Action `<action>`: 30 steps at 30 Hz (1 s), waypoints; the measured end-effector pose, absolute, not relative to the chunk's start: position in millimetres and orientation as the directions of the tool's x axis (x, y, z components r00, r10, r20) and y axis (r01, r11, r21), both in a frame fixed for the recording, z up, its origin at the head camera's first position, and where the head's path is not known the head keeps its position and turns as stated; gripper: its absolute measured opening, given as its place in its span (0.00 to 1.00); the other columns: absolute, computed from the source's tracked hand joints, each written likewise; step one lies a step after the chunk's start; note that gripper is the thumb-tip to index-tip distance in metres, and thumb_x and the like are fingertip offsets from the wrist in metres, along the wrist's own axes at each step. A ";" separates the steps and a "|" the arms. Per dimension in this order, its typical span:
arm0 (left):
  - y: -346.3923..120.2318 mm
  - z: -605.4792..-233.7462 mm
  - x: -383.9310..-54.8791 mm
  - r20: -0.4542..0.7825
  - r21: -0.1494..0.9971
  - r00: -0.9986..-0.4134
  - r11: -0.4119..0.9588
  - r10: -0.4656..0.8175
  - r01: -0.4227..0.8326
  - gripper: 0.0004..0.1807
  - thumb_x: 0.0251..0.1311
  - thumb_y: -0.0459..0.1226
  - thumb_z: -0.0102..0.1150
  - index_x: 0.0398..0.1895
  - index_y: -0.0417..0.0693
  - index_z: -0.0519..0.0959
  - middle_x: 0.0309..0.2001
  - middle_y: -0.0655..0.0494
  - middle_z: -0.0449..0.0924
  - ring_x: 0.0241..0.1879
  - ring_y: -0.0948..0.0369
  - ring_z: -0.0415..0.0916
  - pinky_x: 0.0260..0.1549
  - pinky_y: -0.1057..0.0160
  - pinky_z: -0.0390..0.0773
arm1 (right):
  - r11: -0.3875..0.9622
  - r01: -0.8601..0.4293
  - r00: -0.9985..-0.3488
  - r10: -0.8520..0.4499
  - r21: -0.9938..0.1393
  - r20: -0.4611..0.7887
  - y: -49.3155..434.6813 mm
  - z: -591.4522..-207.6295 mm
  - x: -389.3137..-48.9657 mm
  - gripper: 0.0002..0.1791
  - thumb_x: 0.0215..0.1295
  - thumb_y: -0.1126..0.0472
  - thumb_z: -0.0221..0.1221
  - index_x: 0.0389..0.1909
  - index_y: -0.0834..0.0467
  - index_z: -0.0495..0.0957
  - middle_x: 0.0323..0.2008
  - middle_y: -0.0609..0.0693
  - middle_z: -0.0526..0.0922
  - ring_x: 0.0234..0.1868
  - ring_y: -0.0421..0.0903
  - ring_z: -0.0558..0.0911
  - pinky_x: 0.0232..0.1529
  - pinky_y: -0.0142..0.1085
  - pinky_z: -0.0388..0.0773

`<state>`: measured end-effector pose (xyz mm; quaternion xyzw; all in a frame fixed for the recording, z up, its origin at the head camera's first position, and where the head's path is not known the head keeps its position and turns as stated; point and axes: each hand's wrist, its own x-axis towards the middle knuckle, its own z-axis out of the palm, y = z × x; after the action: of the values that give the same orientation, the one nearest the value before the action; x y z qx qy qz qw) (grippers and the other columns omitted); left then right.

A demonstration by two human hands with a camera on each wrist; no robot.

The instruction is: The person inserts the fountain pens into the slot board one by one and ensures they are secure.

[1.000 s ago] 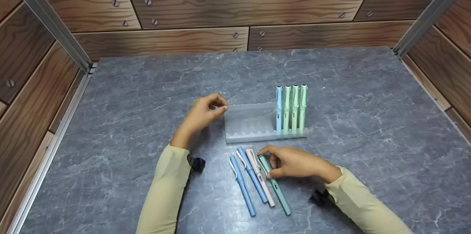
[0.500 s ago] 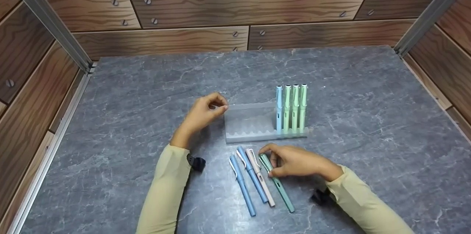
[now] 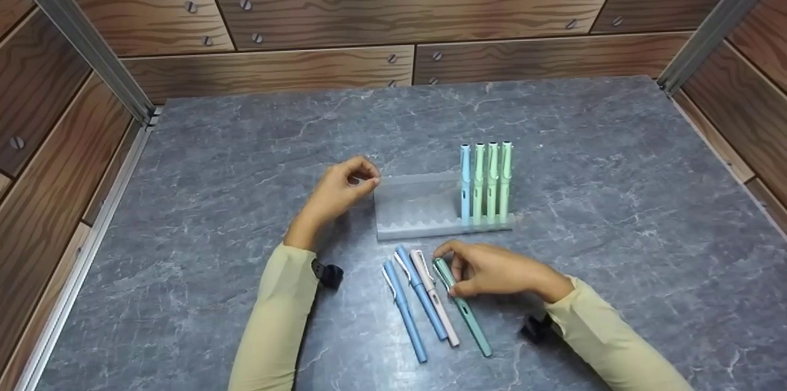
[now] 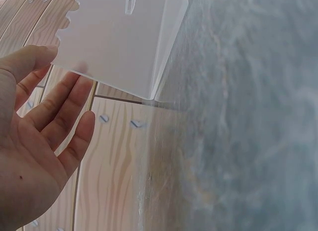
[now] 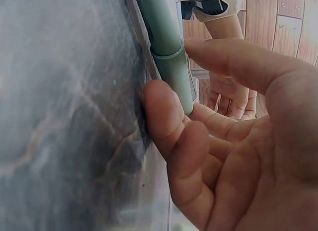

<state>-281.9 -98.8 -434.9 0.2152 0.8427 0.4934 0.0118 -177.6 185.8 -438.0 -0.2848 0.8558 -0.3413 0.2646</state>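
Now, at left, the left hand (image 3: pixel 341 187) pinches the corner of the clear rack (image 3: pixel 418 199) between thumb and fingers, with two blue pens (image 3: pixel 405 311) and a pale pink pen (image 3: pixel 441 310) lying in front. Next along, the lower end of the green pen (image 3: pixel 473 326) has swung slightly right this past second, its clip end pinched by the half-curled right hand (image 3: pixel 495 269), so picking up seems just begun; four upright pens (image 3: pixel 492 191) stand behind, in the rack's right end.

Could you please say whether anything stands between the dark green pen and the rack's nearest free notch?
Nothing visible besides the right hand holding it: the pale pink pen lies beside the dark green pen, not between it and the rack.
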 end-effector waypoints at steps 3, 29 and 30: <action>-99.1 -435.1 -281.8 0.188 0.836 -0.908 0.424 0.374 0.348 0.05 0.62 0.36 0.60 0.38 0.43 0.79 0.39 0.49 0.84 0.46 0.54 0.81 0.48 0.55 0.77 | 0.596 -0.299 -0.694 -0.672 -0.745 -0.258 185.9 -438.5 -177.9 0.30 0.55 0.58 0.67 0.59 0.57 0.69 0.31 0.46 0.79 0.26 0.34 0.74 0.28 0.27 0.74; -97.5 -434.5 -281.7 0.180 0.841 -0.912 0.424 0.370 0.337 0.05 0.62 0.35 0.60 0.38 0.43 0.79 0.39 0.49 0.83 0.46 0.54 0.80 0.48 0.55 0.77 | 0.487 -0.166 -0.680 -0.686 -0.857 -0.259 191.3 -442.1 -184.8 0.32 0.56 0.63 0.66 0.61 0.60 0.65 0.39 0.54 0.75 0.28 0.37 0.74 0.28 0.26 0.75; -97.3 -434.6 -281.9 0.182 0.841 -0.911 0.421 0.369 0.339 0.05 0.62 0.35 0.60 0.38 0.43 0.80 0.39 0.49 0.84 0.45 0.54 0.80 0.48 0.55 0.77 | 0.479 -0.165 -0.680 -0.689 -0.862 -0.253 191.9 -442.2 -185.3 0.32 0.56 0.63 0.66 0.61 0.60 0.65 0.39 0.54 0.74 0.27 0.37 0.74 0.27 0.26 0.75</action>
<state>-281.9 -97.3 -434.6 0.2099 0.8429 0.4953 0.0151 -185.3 191.9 -442.2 -0.2648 0.8060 -0.4362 0.3000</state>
